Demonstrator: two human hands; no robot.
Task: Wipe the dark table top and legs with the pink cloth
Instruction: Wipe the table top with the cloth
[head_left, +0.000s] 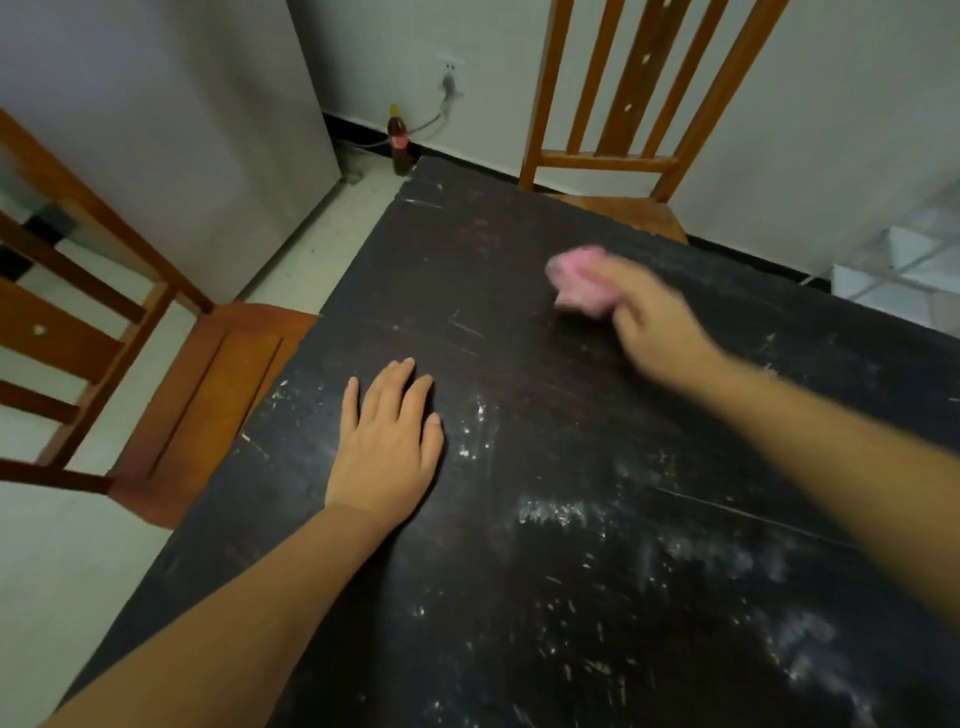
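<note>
The dark table top (519, 322) fills most of the view, scratched and streaked with white marks near me. My right hand (649, 317) reaches across to the far right part of the top and holds a bunched pink cloth (576, 283) pressed on the surface; hand and cloth are blurred. My left hand (387, 441) lies flat on the table near its left edge, fingers spread, holding nothing. The table legs are hidden under the top.
A wooden chair (171, 395) stands at the table's left edge, its seat partly under it. A second wooden chair (623, 156) stands at the far edge. A brown bottle (400, 140) sits on the floor by the wall, beside a white cabinet (182, 130).
</note>
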